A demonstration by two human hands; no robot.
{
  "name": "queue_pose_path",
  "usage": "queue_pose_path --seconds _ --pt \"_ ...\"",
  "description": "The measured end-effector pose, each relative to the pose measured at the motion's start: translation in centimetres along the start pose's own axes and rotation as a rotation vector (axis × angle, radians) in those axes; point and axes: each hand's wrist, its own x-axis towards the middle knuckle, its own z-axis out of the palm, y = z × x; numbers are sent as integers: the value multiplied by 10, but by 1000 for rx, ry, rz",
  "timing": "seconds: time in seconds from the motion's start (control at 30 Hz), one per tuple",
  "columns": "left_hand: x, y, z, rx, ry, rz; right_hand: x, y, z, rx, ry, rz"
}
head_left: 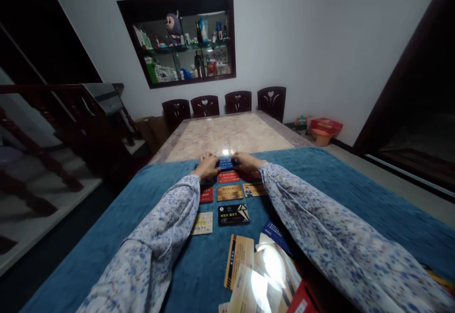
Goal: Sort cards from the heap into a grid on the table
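At the far end of the laid-out cards, my left hand (207, 165) and my right hand (248, 162) hold a blue card (226, 164) by its two sides, fingers bent. It lies flat on or just above the blue cloth (142, 209); which, I cannot tell. Nearer me are a red card (228, 176), a gold card (229, 192) and a black VIP card (233, 215). To the left are another red card (206, 195) and a pale card (204, 223). A yellow card (254, 190) lies on the right. My hands and sleeves partly cover the outer cards.
A loose, overlapping pile of cards, with a tan card (240, 260) and a dark blue card (276, 236), lies close to me, under strong glare. Beyond the cloth extends the marble-like tabletop (220, 133). Several dark chairs (238, 102) stand at the far end.
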Motion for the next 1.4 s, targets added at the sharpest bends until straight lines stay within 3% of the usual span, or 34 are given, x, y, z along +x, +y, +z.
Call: queue_pose_path --seconds 0.8,1.4 --pt "19 -13 15 -10 -92 -38 3 -6 6 3 -44 96" --pt "20 -14 17 4 -86 -21 2 -14 -6 -2 -82 148"
